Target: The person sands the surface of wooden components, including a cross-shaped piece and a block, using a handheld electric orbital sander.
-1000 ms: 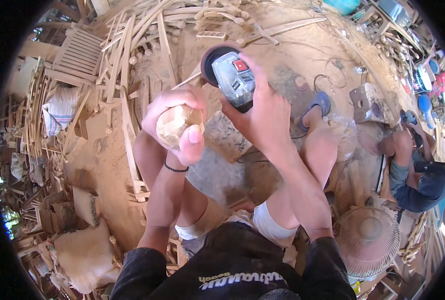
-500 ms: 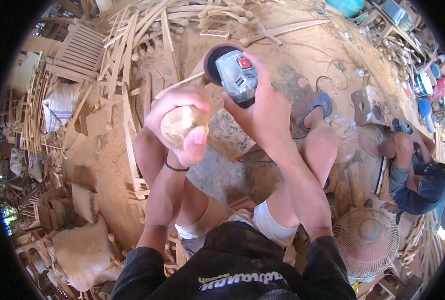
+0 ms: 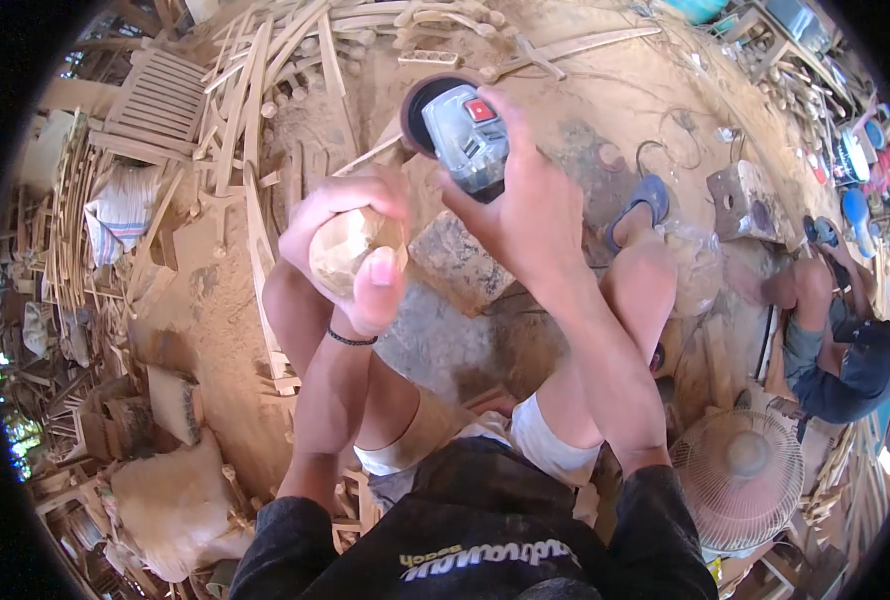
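Observation:
My left hand (image 3: 373, 290) is wrapped round a carved wooden piece (image 3: 351, 245) with a faceted, bulbous end facing me. A thin pale strip of wood runs from beyond the fist toward a dark round disc (image 3: 420, 118). That disc sits on an angle grinder (image 3: 472, 138) with a grey body and a red switch. My right hand (image 3: 537, 215) grips the grinder from its right side; the fingers behind it are partly hidden. Disc and wood strip lie close together, but I cannot tell whether they touch.
A rough block (image 3: 462, 265) lies between my legs. Wooden sticks (image 3: 255, 110) are heaped at the far left, and a wooden sword (image 3: 585, 45) lies at the back. On the right are a second block (image 3: 750, 205), a fan (image 3: 745, 470) and a seated person (image 3: 845, 370).
Both hands have shifted slightly left, carrying the carved wood and the angle grinder. The grinder is also a little farther from me. Both grips stay closed.

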The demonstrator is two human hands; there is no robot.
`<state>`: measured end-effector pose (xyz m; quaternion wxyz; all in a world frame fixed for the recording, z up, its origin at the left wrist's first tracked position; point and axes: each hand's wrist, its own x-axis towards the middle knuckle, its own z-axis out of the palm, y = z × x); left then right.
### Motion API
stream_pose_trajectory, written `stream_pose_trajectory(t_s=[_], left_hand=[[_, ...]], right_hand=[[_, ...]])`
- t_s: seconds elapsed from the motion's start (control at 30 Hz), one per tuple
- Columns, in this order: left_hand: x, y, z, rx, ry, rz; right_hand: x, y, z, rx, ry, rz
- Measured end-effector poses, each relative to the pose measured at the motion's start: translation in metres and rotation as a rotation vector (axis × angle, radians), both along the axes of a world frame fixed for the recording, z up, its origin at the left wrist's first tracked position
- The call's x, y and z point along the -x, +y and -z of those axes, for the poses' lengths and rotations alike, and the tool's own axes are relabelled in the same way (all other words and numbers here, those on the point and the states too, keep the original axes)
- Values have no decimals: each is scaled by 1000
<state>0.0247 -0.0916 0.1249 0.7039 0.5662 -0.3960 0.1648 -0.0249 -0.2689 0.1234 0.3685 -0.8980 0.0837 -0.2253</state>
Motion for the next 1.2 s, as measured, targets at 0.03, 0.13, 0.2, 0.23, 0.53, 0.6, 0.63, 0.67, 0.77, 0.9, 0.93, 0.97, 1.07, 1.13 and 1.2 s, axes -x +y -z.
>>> stream_pose_trajectory(t_s=[0.03, 0.13, 0.2, 0.23, 0.53, 0.6, 0.63, 0.67, 0.77, 0.9, 0.93, 0.97, 1.07, 1.13, 1.2], left_hand=[[3, -4, -2, 18, 13, 9], [2, -13, -13, 64, 20, 1], [0, -13, -10, 67, -4, -1], [-2, -12, -6, 64, -29, 5], [5, -16, -8, 71, 4, -38], [4, -15, -9, 68, 0, -42], [3, -14, -9, 69, -5, -42], [4, -14, -7, 71, -6, -39], [8, -13, -7, 24, 8, -33], [8, -11, -7, 48, 9, -37], [8, -9, -7, 47, 2, -41], [7, -10, -7, 52, -5, -43], [5, -7, -6, 54, -16, -19], [7, -9, -7, 43, -13, -23], [9, -7, -6, 14, -5, -31]], right_hand=[[0, -2, 1, 22, 12, 35], [-2, -11, 1, 64, 3, 100], [0, -12, 5, 36, -47, 93], [2, -10, 5, 1, -26, 66], [4, -8, 1, 98, 101, 88], [3, -10, 0, 83, 99, 130], [3, -9, 1, 48, 54, 106], [4, -9, 4, 15, 13, 83], [6, -2, 7, -25, -26, 11], [4, -1, 8, 103, 55, 59], [4, -2, 6, 106, 78, 84], [3, -4, 2, 114, 101, 109], [3, -10, 6, 67, 24, 122], [2, -9, 8, 26, -42, 79], [4, -1, 10, -7, -71, 3]])
